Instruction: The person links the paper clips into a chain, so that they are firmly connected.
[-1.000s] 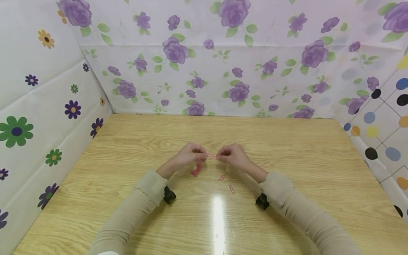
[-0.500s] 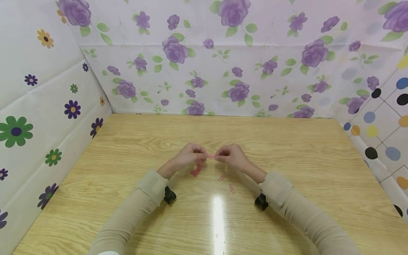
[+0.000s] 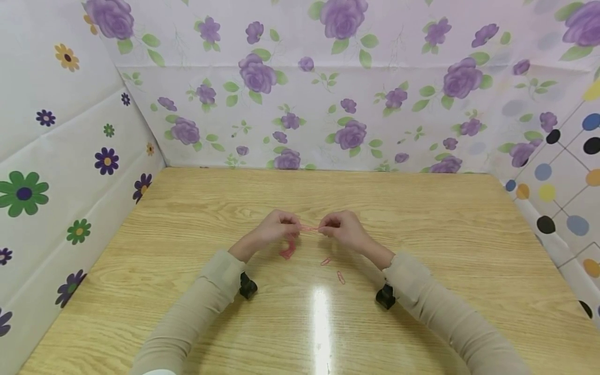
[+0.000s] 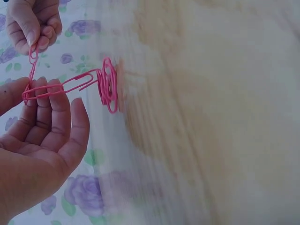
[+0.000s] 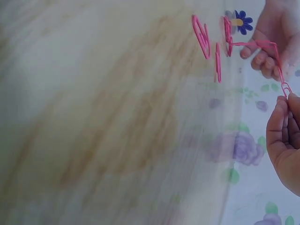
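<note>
My left hand (image 3: 275, 229) pinches a pink paper clip chain (image 4: 77, 83) between thumb and index finger, its other fingers spread behind. From there the chain runs down to a bunched heap of linked clips (image 3: 288, 251) at the table. Across from it, my right hand (image 3: 345, 230) pinches the end of a pink paper clip (image 4: 33, 56) between thumb and fingertips. This clip is joined to the chain, and a short pink stretch spans the gap between both hands. In the right wrist view the clip's far end (image 5: 285, 88) shows just above my right fingertips.
Two loose pink paper clips lie on the wooden table (image 3: 422, 224): one clip (image 3: 325, 261) below the gap between the hands, another clip (image 3: 340, 277) nearer me. Flowered cloth (image 3: 304, 114) hangs along the back edge. Black wrist cameras sit under both sleeves.
Both hands came slightly closer together, then drew apart again, so the pink stretch between them is longer now. The hanging chain shifted a little left with the left hand. The loose clips stayed put.
</note>
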A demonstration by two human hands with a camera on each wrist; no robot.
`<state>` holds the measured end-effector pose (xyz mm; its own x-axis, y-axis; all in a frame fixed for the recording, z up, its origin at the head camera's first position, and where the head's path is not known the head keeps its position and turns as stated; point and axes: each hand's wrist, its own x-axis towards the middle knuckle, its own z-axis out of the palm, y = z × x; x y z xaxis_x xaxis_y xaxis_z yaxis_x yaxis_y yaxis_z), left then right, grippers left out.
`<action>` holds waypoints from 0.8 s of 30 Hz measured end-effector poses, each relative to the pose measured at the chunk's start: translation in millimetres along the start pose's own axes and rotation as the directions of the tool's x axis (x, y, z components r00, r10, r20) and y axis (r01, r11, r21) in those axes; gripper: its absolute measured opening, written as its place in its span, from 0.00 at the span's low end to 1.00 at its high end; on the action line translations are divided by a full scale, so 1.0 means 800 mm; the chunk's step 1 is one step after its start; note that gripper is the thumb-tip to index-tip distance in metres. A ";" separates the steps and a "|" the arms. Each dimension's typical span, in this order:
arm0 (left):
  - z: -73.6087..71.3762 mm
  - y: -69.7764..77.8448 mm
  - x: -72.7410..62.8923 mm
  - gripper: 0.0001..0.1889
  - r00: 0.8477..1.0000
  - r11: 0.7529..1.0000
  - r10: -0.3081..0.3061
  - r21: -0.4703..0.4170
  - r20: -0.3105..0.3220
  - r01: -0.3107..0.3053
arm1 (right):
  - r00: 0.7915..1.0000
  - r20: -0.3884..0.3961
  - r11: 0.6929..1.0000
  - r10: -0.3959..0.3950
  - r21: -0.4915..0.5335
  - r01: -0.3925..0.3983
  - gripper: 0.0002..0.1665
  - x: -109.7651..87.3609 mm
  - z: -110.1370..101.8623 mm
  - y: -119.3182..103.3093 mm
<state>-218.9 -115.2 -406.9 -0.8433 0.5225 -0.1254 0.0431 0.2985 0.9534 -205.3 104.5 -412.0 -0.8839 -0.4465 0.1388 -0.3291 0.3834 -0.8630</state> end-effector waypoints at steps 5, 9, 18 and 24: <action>-0.003 -0.003 -0.001 0.11 1.000 0.999 0.011 -0.046 0.005 -0.011 | 0.999 -0.006 0.999 0.037 0.020 -0.037 0.07 0.001 -0.002 0.001; -0.002 -0.001 -0.002 0.09 1.000 0.992 -0.004 -0.127 0.007 0.005 | 0.999 -0.014 0.998 0.050 0.027 -0.049 0.06 0.001 -0.001 0.000; -0.001 0.004 -0.002 0.11 0.998 0.975 -0.060 -0.216 -0.007 0.057 | 0.999 -0.012 0.997 0.048 0.056 -0.047 0.07 0.000 0.000 -0.003; 0.001 0.006 -0.001 0.16 0.998 0.991 -0.058 -0.123 0.003 0.057 | 0.999 -0.001 0.993 0.042 0.107 -0.042 0.08 -0.003 0.001 -0.006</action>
<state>-217.2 -113.3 -402.3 -0.8427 0.5071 -0.1810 -0.0718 0.2273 0.9712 -201.3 103.0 -408.3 -0.8975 -0.4290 0.1027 -0.2543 0.3130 -0.9151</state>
